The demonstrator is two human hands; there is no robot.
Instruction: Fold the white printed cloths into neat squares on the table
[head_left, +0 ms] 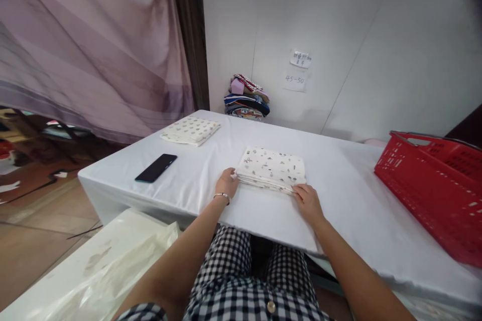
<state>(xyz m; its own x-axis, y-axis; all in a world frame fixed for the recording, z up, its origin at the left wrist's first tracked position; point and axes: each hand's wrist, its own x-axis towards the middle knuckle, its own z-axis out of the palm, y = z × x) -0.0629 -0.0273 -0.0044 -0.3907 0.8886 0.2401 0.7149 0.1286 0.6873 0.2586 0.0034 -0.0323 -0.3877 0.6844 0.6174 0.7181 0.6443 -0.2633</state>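
Observation:
A folded white cloth [271, 166] with small grey and reddish prints lies on the white-covered table [331, 170] in front of me. My left hand [228, 181] is closed on its near left corner, the fingertips curled at the edge. At the near right corner, my right hand [307, 201] pinches the folded layers between thumb and fingers. Farther back on the left rests a second folded cloth [191, 131], white with small grey prints, which neither hand touches.
A dark phone [156, 168] lies left on the table. At the right edge stands a red plastic basket [433, 190]. Folded fabrics [246, 98] are piled by the wall behind. A low white surface with clear plastic [124, 266] is at lower left; a pink curtain [101, 45] hangs beyond.

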